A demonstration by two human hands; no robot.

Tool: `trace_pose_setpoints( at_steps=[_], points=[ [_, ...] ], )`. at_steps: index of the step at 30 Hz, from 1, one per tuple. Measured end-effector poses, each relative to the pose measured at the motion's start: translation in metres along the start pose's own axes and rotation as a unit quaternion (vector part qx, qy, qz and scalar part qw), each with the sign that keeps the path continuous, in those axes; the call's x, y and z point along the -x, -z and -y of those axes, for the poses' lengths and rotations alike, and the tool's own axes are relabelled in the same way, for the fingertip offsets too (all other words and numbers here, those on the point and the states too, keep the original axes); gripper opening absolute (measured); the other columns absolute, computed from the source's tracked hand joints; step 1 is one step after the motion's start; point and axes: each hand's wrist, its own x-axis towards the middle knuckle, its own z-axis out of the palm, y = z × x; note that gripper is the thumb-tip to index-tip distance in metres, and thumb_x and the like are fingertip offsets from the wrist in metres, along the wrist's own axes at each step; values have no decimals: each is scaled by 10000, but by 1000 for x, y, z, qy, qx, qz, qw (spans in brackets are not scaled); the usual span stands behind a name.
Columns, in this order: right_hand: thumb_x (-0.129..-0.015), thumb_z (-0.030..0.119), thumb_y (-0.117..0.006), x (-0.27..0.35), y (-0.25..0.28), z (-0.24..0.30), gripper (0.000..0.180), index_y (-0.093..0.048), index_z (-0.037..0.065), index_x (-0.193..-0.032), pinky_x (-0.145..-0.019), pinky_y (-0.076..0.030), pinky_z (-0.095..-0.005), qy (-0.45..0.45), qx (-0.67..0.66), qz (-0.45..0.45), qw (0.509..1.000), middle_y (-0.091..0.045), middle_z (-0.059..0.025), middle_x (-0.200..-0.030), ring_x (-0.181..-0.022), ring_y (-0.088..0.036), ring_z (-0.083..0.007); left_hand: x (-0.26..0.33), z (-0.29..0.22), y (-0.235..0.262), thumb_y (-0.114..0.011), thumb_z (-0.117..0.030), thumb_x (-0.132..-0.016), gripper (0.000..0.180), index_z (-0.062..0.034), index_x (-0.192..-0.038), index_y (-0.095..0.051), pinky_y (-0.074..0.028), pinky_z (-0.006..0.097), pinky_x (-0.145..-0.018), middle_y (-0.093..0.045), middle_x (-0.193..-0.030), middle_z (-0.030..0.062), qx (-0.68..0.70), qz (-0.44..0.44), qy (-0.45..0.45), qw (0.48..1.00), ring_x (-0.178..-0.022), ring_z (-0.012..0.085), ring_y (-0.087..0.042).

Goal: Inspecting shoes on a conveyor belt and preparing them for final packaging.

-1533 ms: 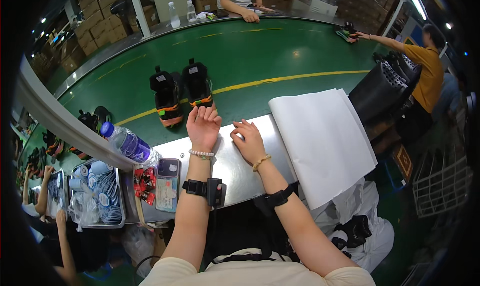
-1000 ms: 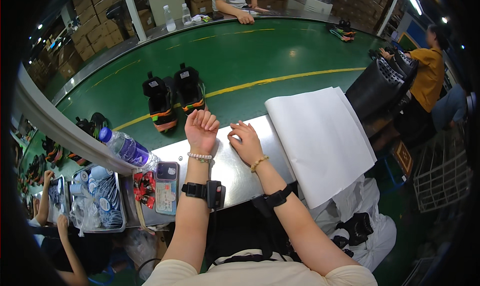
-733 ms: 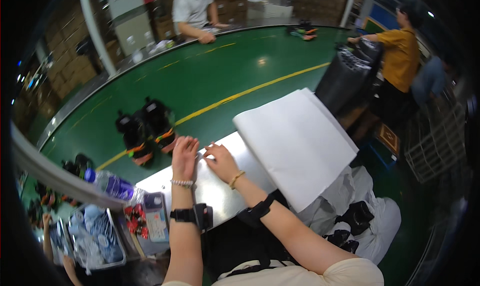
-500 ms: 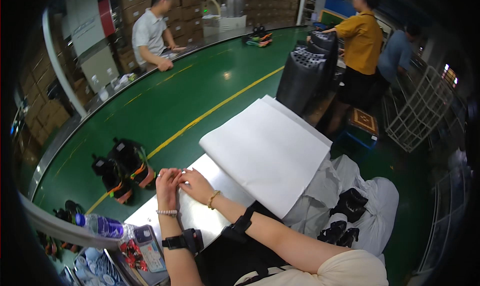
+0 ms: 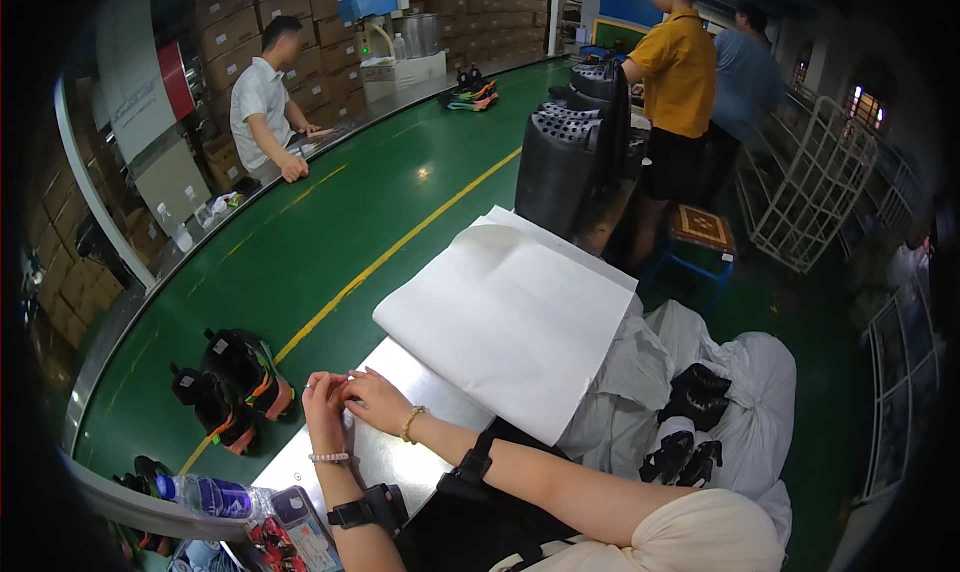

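My left hand point(image 5: 322, 409) and my right hand point(image 5: 378, 402) meet over a bare metal tabletop point(image 5: 400, 452), their fingertips touching. The fingers of both are curled and pressed together; anything between them is hidden or too small to make out. Just beyond my right hand lies a stack of large white sheets point(image 5: 510, 312). To the left of my hands, a pair of black shoes point(image 5: 235, 377) with orange and green trim stands on the green conveyor belt point(image 5: 330, 232).
A purple-labelled bottle point(image 5: 205, 496) and a phone point(image 5: 295, 512) lie at lower left. White sacks point(image 5: 755, 392) holding black shoe parts point(image 5: 695, 397) stand at right. Tall black perforated stacks point(image 5: 560, 167) rise beyond the sheets. People work across the belt and at far right, near a stool point(image 5: 700, 230).
The view has shifted, so most things sit lower and further left. My hands keep the same fingertip-to-fingertip pose.
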Motion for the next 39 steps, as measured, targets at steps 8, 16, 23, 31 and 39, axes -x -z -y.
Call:
trace_pose_setpoints(
  at_steps=[8, 16, 23, 31, 39],
  points=[
    [-813, 185, -541, 0, -1, 0, 163, -625, 64, -882, -1066, -276, -485, -7, -2, -11, 1000, -637, -115, -1025, -1165, -488, -341, -2, 1, -1, -530, -120, -895, 77, -45, -892, -512, -494, 250, -726, -602, -814, 78, -22, -5, -7, 1000, -788, 163, -603],
    [-785, 147, -565, -2, -1, 1, 126, -641, 70, -850, -972, -361, -447, 19, -42, -40, 998, -650, -101, -933, -1023, -558, -302, -1, 4, 3, -520, -64, -870, 65, 1, -864, -522, -472, 238, -728, -589, -813, 81, -80, 0, -42, 996, -782, 162, -591],
    [-701, 155, -548, -8, -5, 13, 177, -620, 21, -610, -649, -449, -430, -49, -183, -128, 974, -607, -179, -694, -667, -585, -321, -1, -5, -3, -529, -295, -919, 346, 5, -1082, -586, -478, 352, -753, -621, -971, 112, -168, 26, 32, 985, -863, 230, -581],
    [-663, 240, -607, -2, -26, -5, 212, -658, 36, -685, -539, -466, -426, 103, -41, -253, 961, -603, -187, -632, -577, -595, -341, 5, -7, -10, -532, -88, -842, 179, 45, -961, -524, -524, 350, -704, -597, -909, 173, -93, -91, -40, 991, -809, 285, -594],
    [-650, 238, -609, -7, -33, -12, 208, -661, 40, -681, -533, -468, -426, 99, -4, -262, 960, -604, -185, -631, -576, -597, -340, -7, -1, 13, -494, -209, -895, 266, 46, -946, -549, -518, 357, -709, -598, -938, 187, -170, -100, -70, 978, -816, 277, -590]
  ],
)
